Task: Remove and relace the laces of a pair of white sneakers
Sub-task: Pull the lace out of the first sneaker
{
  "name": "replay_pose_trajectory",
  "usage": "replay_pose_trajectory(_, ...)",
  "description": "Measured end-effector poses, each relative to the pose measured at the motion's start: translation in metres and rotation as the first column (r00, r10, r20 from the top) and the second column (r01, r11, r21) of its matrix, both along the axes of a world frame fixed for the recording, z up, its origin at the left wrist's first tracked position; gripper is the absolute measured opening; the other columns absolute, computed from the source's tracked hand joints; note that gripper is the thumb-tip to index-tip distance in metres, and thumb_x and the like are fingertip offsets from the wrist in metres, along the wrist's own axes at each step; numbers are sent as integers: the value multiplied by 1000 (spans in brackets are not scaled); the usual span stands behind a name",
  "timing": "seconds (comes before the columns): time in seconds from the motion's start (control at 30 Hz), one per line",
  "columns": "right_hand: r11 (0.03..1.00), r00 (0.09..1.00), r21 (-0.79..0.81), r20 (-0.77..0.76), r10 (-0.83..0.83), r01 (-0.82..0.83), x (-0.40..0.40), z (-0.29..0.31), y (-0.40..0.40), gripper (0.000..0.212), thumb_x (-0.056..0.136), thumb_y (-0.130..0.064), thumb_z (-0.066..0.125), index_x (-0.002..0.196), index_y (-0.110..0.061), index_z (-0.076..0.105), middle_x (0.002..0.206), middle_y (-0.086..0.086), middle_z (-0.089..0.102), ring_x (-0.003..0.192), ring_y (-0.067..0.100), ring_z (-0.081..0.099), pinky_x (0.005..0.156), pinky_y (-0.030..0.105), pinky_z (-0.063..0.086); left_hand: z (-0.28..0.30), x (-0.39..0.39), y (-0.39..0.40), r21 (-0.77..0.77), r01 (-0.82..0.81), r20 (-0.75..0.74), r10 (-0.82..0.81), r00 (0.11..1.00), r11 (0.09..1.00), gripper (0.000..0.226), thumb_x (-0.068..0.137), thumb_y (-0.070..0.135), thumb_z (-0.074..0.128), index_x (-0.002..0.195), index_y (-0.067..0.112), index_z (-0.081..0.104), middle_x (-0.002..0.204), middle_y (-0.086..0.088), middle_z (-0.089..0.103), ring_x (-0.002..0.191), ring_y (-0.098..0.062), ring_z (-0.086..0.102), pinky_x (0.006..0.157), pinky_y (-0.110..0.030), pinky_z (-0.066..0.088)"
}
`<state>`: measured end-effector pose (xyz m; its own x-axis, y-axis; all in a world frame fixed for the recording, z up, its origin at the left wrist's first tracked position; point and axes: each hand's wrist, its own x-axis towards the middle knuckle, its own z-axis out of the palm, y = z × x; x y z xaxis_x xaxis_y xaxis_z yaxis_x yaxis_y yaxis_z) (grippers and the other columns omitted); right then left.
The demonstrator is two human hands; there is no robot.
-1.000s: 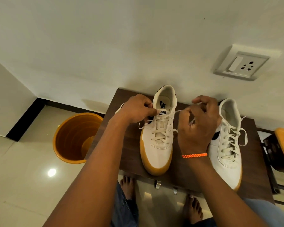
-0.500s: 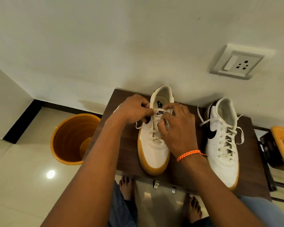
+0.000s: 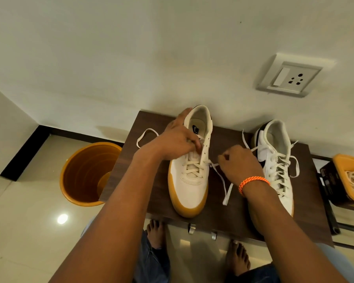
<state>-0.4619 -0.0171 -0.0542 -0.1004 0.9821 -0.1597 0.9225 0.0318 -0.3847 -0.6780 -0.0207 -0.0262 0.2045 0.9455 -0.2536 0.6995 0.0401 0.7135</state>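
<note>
Hands (image 3: 208, 152) astride (left) sneaker (image 3: 189, 180)

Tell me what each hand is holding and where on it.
The left hand grips the left sneaker at its tongue and upper eyelets. The right hand pinches that sneaker's lace just outside the eyelets, its free end trailing on the table.

Left sneaker (image 3: 189, 180): white, tan sole, upright, top lace (image 3: 223, 180) loosened.
Right sneaker (image 3: 278, 160): white, fully laced, just beside.

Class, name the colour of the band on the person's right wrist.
Orange, woven wristband, clearest in the head view.
</note>
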Motion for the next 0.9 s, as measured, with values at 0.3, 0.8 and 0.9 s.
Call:
replay_pose_trajectory(0.3,939,888,138,-305,343,-315,-12,14,-5,30,101,-23,55,125,-34,68,116,-8,47,101,10,57,83,31,56,-6,6,-2,-123,66,-5,-67,998,990,29,87,19,83,114,31,83,171,24,-22,163,-18,-7,129,-58,14)
replay_pose_trajectory(0.8,943,885,202,-337,321,-265,-5,9,2,10,100,-29,60,101,-28,70,107,-9,56,94,10,59,84,43,57,10,-12,-7,-130,-46,276,81,958,990,7,88,22,81,93,26,84,169,23,17,144,-13,42,119,-49,41)
replay_pose_trajectory(0.9,938,872,210,-357,335,-274,-8,8,1,10,100,-27,60,99,-29,70,107,-9,55,95,12,60,84,44,57,2,4,-6,-67,69,12,-68,998,995,15,87,37,82,102,40,80,174,22,-6,160,-24,8,126,-58,23)
